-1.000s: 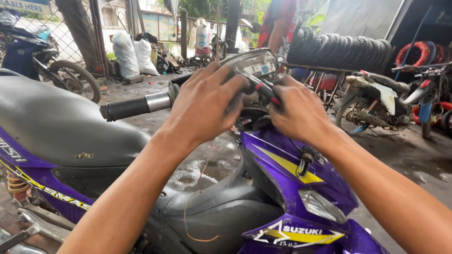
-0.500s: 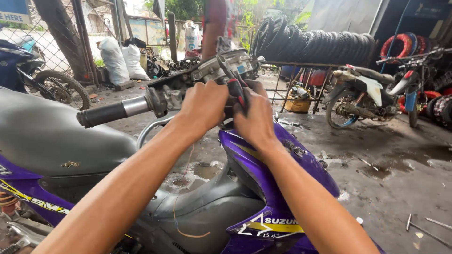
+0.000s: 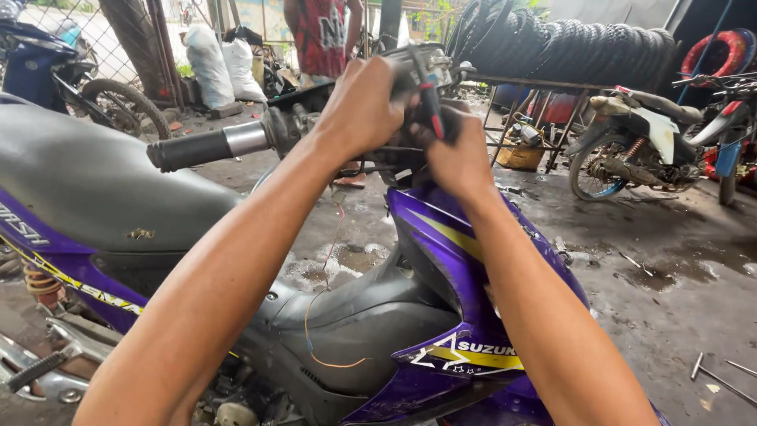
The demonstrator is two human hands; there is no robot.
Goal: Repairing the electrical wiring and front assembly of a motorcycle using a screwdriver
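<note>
Left hand [image 3: 364,106]: wrapped over the top of the handlebar unit [image 3: 418,67], fingers curled round it.
Right hand [image 3: 456,154]: just below the left, closed on a tool with a red handle [image 3: 432,110] that stands nearly upright against the unit.
Handlebar grip [image 3: 189,148]: black, sticking out to the left, untouched.
Scooter [image 3: 441,260]: purple body with yellow stripes, grey seat [image 3: 87,181] at left.
Wires [image 3: 331,252]: thin, hanging loose over the dark centre panel.
Behind: a person in a red shirt [image 3: 319,35], a rack of tyres [image 3: 568,47], another motorbike [image 3: 639,142] at right.
Floor [image 3: 670,252]: wet concrete.
</note>
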